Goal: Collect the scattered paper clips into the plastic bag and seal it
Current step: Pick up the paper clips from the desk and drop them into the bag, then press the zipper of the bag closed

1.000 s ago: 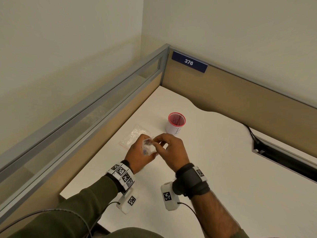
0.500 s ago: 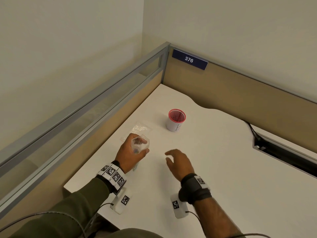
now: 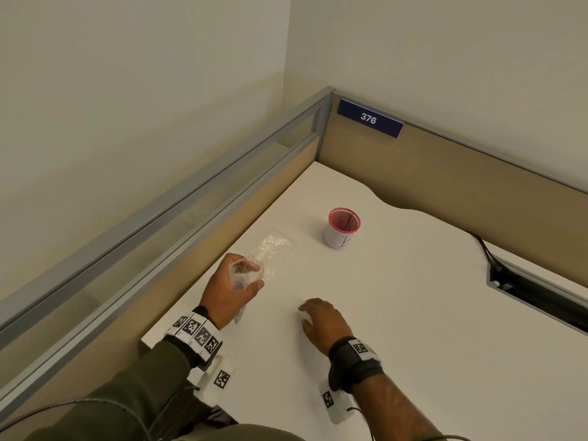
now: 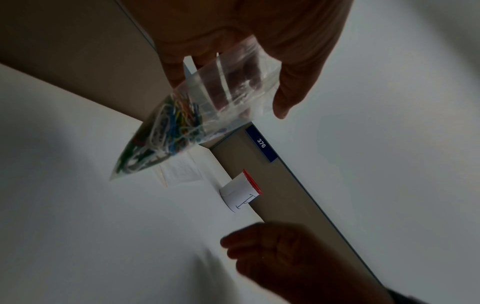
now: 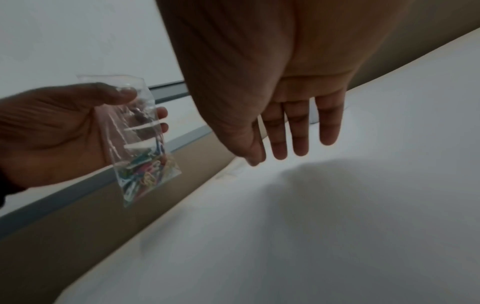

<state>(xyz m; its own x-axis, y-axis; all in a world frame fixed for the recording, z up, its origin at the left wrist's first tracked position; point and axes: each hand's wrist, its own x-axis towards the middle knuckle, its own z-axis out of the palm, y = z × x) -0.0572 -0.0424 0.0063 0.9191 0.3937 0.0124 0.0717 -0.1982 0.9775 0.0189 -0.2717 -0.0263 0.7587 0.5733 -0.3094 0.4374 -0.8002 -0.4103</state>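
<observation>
My left hand (image 3: 237, 286) grips a small clear plastic bag (image 3: 246, 275) by its upper part, above the white desk (image 3: 413, 313) near its left edge. Several coloured paper clips (image 4: 166, 127) lie bunched in the hanging bottom of the bag (image 4: 207, 107). The right wrist view shows the same bag (image 5: 140, 144) held between thumb and fingers, with the clips (image 5: 145, 172) at its bottom. My right hand (image 3: 321, 319) hovers low over the desk to the right of the bag, fingers straight and relaxed, holding nothing. No loose clips show on the desk.
A second clear bag (image 3: 276, 246) lies flat on the desk just beyond my left hand. A white cup with a red rim (image 3: 342, 229) stands further back. Partition panels (image 3: 445, 173) wall the desk at left and back. A cable slot (image 3: 541, 297) opens at the right.
My right hand let go of the bag and dropped away to the right, down toward the desk. The left hand kept the bag and shifted slightly left.
</observation>
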